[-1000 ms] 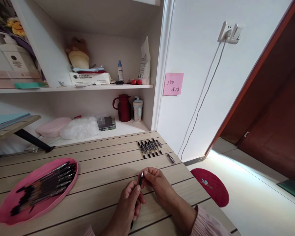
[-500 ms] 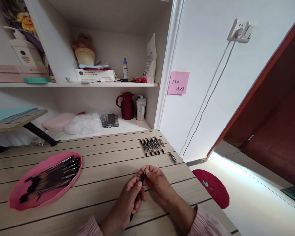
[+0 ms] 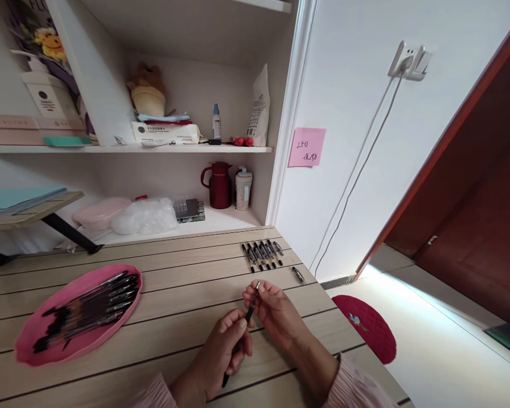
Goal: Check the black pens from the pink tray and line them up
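A slim black pen (image 3: 250, 311) slants up between my hands over the table. My left hand (image 3: 221, 351) is wrapped round its barrel, and the dark lower end pokes out below the palm. My right hand (image 3: 278, 314) has thumb and fingertips at the upper end, around a small silver tip. Whether that tip is a separate piece I cannot tell. Beyond my hands lies a row of short black and clear pen parts (image 3: 262, 255), with a single clear-and-black pen cap (image 3: 298, 275) nearer the table's right edge. Several dark pens (image 3: 97, 306) fill the pink tray (image 3: 23, 345) at left.
The slatted wooden table (image 3: 174, 294) meets a white shelf unit holding a red jug (image 3: 220, 186), a cup (image 3: 243, 188) and a plastic bag (image 3: 147, 216). A small raised stand (image 3: 34, 209) is at far left. Past the right edge sits a red round cushion (image 3: 365, 328).
My right fingers have shifted slightly up along the pen, away from my left hand. More of the pen's dark shaft and its silver tip now show between the hands.
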Available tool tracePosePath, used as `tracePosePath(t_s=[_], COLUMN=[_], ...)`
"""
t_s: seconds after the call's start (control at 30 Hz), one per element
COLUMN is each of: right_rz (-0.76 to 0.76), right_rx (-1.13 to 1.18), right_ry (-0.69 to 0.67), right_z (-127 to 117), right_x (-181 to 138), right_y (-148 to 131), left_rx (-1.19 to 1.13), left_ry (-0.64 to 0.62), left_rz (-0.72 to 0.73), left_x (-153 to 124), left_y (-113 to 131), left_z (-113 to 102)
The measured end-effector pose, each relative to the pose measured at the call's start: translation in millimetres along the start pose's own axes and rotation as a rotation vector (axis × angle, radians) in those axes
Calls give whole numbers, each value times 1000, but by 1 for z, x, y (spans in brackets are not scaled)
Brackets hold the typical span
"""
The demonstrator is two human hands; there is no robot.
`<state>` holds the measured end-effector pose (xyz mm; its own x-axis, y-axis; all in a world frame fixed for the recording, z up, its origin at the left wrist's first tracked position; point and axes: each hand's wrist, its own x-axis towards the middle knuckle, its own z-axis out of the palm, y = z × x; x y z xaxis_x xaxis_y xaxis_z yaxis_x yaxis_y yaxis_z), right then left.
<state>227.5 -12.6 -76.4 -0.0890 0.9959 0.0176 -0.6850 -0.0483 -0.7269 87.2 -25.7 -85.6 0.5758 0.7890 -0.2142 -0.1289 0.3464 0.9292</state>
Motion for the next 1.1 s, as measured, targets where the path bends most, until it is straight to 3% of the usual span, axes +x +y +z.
tracePosePath(t_s=[0.1,0.23,0.33,0.47,0.57,0.77,1.1], right_rz=[-48,-94,-92,-45,64,173,173], right_rx=[-32,-331,-784,-1681,-2025,-2081,-1938], right_ry=[75,231,314,496,553,533,566], right_z=[-5,-22,-45,-79,-94,-98,-103], right_x=[5,7,-1,-19,-25,-11,-8], right_y=[-10,-25,-42,-68,-80,-85,-85], left_rx=[-2,-29,-41,-35,-21,-2,-6], left_ry=[3,28,66,75,68,64,75], left_rz=[6,-8,-13,-16,-16,-13,-43], left_x=[-1,0,0,0,0,-1,0], left_y=[-1,0,1,3,3,3,5], left_z=[-1,-1,0,0,1,1,1])
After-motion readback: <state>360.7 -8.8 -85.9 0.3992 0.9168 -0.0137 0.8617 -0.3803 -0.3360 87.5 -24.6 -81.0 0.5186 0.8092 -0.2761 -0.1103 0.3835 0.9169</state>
